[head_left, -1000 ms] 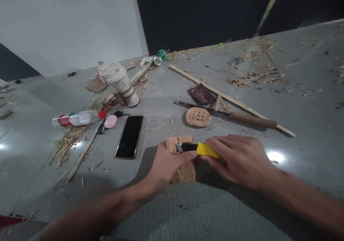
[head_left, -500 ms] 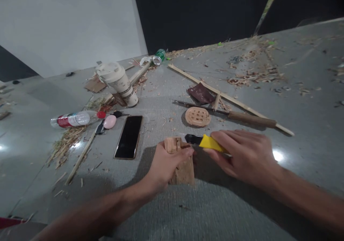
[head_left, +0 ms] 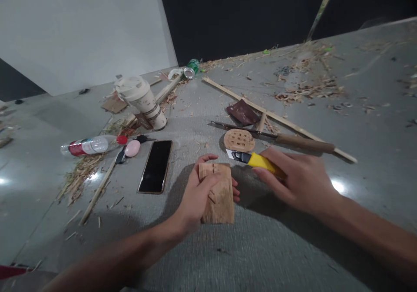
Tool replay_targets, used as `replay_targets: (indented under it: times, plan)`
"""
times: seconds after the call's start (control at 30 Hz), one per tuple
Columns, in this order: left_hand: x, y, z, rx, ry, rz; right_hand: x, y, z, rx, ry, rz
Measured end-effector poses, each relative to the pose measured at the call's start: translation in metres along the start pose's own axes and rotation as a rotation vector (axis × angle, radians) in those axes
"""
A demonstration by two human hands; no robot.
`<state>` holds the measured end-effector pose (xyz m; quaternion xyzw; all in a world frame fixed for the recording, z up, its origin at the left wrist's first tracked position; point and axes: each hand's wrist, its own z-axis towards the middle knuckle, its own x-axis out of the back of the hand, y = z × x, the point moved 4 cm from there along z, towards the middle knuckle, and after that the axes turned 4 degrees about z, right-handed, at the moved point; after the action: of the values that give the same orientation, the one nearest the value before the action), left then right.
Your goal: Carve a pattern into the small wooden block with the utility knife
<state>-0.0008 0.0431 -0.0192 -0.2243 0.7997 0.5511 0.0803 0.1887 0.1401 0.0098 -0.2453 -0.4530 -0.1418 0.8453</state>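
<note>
My left hand (head_left: 195,196) grips a flat, carved wood block (head_left: 221,200), thumb across its face and fingertips showing past its right edge. Small notches and dark marks show near the block's upper end. In my right hand (head_left: 299,179) is a yellow utility knife (head_left: 265,164), its short blade pointing left, just beyond the block's upper right corner and apart from it. Behind the blade lies an oval wooden piece (head_left: 239,140) with a grid of small holes.
A phone (head_left: 155,167), a pink egg-shaped object (head_left: 132,148), a plastic bottle (head_left: 94,145) and a paper cup (head_left: 143,101) stand or lie to the left. Beyond the oval piece are a long-handled tool (head_left: 302,144), a wooden strip (head_left: 234,94) and wood shavings (head_left: 309,90).
My left hand has turned the block so its broad face shows, and its fingers have shifted around it. The knife has tilted and moved slightly up, its blade now visible.
</note>
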Motion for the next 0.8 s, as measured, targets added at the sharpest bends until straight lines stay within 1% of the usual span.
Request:
replay_targets:
  times: [0.33,0.5,0.67,0.8]
  plan:
    - [0.0,-0.001,0.001,-0.037,-0.005,0.044,-0.001,-0.001,0.0,0.018,-0.043,0.018]
    - [0.003,-0.002,0.003,-0.048,-0.007,0.106,-0.002,-0.002,0.0,0.056,-0.065,0.022]
    - [0.002,0.0,0.004,-0.082,-0.04,0.136,-0.005,-0.005,0.0,0.099,-0.102,0.022]
    - [0.002,0.002,0.002,-0.141,-0.043,0.18,-0.004,-0.011,-0.001,0.139,-0.12,-0.004]
